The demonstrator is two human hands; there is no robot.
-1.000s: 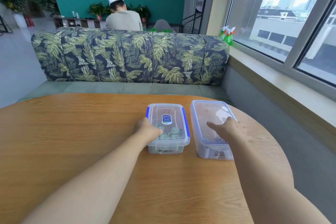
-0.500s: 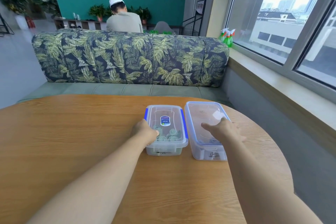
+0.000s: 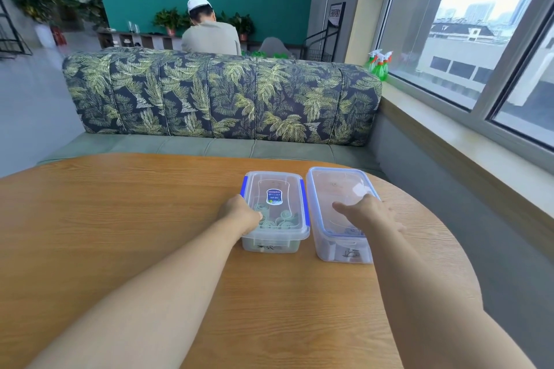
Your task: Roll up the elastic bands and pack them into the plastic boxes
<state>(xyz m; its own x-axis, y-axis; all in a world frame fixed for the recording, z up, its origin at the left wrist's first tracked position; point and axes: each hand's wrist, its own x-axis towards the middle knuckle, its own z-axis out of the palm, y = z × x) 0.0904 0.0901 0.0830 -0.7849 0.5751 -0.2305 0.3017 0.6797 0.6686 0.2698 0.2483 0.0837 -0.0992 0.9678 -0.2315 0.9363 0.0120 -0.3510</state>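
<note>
Clear plastic is all that sits on the wooden table (image 3: 120, 219): two lidded boxes side by side at about 1 o'clock from the person. The blue-clipped box (image 3: 271, 244) is to the left and the blue-rimmed box (image 3: 341, 252) to the right.

Over the last second the blue-rimmed box has slid in toward 9 o'clock. Its far left corner now stands just beside its neighbour's clip, almost touching, where a gap showed before. The blue-clipped box has barely shifted.

The left hand (image 3: 239, 214) stays at that box's 7 o'clock corner, fingers curled round the rim and the thumb lying on the lid edge. The right hand (image 3: 367, 214) still lies on the other lid, thumb out toward 9 o'clock and fingers spread fairly straight. It presses and pinches nothing, though its outer fingers pass the 3 o'clock rim and their tips are hidden.

Green rolled elastic bands (image 3: 283, 219) lie packed under the labelled lid. Bluish rolls (image 3: 350, 231) show dimly at the near end of the other box.

No loose bands show on the table and both lids are on, so the packing looks finished. This appears to be a last tidying of the boxes into a pair.
</note>
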